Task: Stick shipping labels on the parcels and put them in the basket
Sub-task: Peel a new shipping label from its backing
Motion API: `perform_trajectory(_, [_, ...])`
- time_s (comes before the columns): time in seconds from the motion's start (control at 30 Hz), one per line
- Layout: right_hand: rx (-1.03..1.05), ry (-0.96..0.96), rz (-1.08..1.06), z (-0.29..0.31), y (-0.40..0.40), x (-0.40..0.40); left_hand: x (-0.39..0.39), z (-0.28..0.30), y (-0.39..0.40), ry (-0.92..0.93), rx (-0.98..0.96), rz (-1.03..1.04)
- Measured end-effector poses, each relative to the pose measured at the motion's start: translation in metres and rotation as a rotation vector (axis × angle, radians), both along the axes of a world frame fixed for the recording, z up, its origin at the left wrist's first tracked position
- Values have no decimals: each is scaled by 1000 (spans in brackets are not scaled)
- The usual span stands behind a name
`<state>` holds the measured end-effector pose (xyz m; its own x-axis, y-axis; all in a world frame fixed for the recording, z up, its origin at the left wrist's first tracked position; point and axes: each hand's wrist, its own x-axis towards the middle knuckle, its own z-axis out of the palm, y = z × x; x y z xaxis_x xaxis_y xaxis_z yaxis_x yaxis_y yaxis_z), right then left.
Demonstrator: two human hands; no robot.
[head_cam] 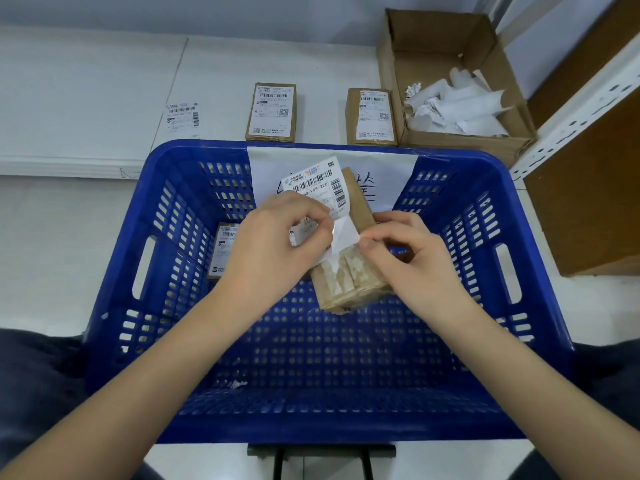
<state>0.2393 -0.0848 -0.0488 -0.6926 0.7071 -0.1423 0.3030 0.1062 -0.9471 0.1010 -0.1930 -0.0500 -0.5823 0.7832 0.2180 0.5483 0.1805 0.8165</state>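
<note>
- The left hand [277, 237] pinches a white shipping label [320, 188] with its fingers, above the blue basket [346, 393].
- The right hand [412, 251] grips a brown parcel [349, 271] and pinches the label's backing paper [343, 233], also above the basket.
- One labelled parcel [223, 251] lies inside the basket, on its left side.
- Two labelled parcels [272, 112] lie behind the basket.
- A loose label [182, 116] lies behind the basket, to the left.
- A cardboard box [450, 46] of crumpled paper stands behind the basket's right corner.

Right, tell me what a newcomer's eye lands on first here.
The big blue basket fills the middle. Above it, both hands work on one brown parcel: the left hand pinches a label, the right hand pinches its peeling backing. Behind, on the white table, two labelled parcels lie beside a cardboard box of crumpled paper.
</note>
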Motion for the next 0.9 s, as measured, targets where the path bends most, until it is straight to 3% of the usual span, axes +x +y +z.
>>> perform_trajectory(0.3, [-130,-49,-59,5,3,0,5,-2,-2,230,63,-92])
perform_trajectory(0.5, [-83,-29,-35,2,2,0,10,-3,-2,187,56,-161])
perform_trajectory(0.73, [-88,-34,-3,-1,4,1,11,1,-2,-20,30,-92])
perform_trajectory(0.9, [-58,-23,11,-1,1,1,12,2,-3,-39,14,-106])
